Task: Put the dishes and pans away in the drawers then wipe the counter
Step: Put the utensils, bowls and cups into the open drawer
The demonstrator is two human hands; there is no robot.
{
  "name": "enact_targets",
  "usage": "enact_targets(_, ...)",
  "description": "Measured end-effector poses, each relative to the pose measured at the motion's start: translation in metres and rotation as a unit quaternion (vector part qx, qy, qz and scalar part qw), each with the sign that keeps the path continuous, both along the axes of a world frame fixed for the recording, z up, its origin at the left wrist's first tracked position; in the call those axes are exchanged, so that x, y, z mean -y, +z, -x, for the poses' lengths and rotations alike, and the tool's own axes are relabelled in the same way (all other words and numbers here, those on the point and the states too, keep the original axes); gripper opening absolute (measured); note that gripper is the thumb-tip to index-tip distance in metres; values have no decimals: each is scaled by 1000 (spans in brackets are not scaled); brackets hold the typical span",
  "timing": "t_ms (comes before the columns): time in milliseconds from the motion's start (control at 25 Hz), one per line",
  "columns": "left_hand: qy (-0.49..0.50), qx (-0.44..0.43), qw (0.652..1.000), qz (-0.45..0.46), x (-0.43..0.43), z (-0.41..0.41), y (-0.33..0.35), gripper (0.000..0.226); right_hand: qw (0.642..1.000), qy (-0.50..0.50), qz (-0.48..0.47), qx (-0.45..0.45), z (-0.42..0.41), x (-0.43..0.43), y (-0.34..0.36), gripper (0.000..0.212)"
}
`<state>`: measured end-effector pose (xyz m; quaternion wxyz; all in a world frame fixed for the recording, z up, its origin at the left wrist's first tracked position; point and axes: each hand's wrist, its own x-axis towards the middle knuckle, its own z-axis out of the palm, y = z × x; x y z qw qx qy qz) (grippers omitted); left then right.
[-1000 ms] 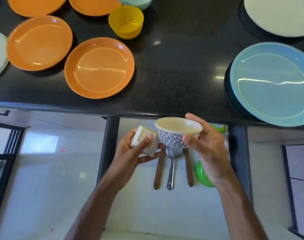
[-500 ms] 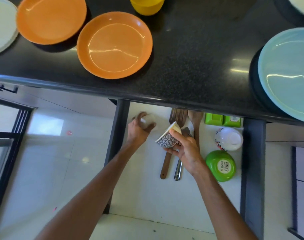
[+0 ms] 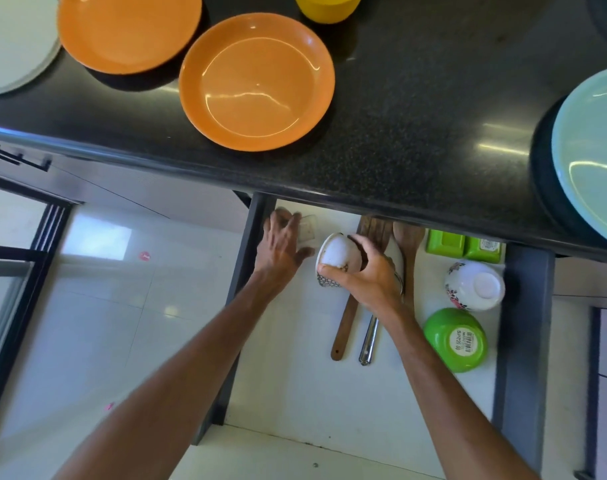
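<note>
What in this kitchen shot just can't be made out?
All head view:
- Small white dish: blurred, partly under the left hand; grip unclear.
- Metal utensil: head hidden by right hand gripping the patterned bowl.
- Wooden spatulas: tips under the counter.
- Blue plate: cut by right edge.

The back of the drawer [image 3: 523, 306] runs out of sight beneath the bench [image 3: 416, 133]. The bench also hides the tips of the wooden spatula [image 3: 345, 323] and wooden spoon [image 3: 407, 244], and the far sides of two green boxes [image 3: 445, 242]. The left hand [image 3: 281, 244] is blurred; its fingers [image 3: 288, 220] cover part of a small square dish [image 3: 309, 228]. The right hand [image 3: 364, 275] hides much of the patterned bowl [image 3: 338, 256] and the upper end of a metal utensil [image 3: 369, 337]. Picture edges cut off the yellow bowl [image 3: 326, 6], blue plate [image 3: 593, 150], white plate [image 3: 14, 46] and far orange plate [image 3: 128, 29]. A dark pan [image 3: 548, 202] shows only its rim under the blue plate. The label on the green bowl [image 3: 447, 327] is too small to read.
</note>
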<state>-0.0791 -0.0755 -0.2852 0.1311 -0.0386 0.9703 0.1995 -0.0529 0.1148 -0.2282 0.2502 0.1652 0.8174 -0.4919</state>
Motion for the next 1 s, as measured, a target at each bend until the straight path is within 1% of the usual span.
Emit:
enact_targets(200,-20,22,997,71,6,-3,5,80,994,65,-70,-43,3,12,-10,91)
enact_targets(320,-29,28,996,77,12,-13,13,81,983,115,-113,-85,15,19,-13,93)
enact_targets(400,-38,49,995,78,13,-21,18,81,974,130,-148,-109,23,25,-20,95)
enact_targets(520,-64,60,993,77,13,-35,25,79,949,140,-244,-144,35,39,-34,101)
enact_targets(600,-78,66,992,68,13,-46,27,78,926,172,-300,-150,43,50,-40,100)
enact_targets(680,-89,69,992,59,13,-55,27,77,911,206,-325,-149,52,59,-40,96)
enact_targets(720,-94,68,992,54,14,-58,26,77,909,212,-325,-154,56,63,-40,95)
enact_targets(760,-101,68,991,49,14,-61,25,77,912,208,-316,-159,59,65,-38,95)
enact_targets(840,-112,67,991,37,14,-64,23,79,931,189,-269,-162,57,64,-37,97)
enact_targets(880,-112,66,991,31,13,-65,23,80,935,169,-252,-183,52,61,-35,95)
enact_targets(920,-112,63,991,28,12,-65,23,81,933,136,-255,-216,43,55,-34,90)
enact_targets(1000,-116,47,992,18,5,-65,26,84,925,47,-246,-285,22,36,-33,68)
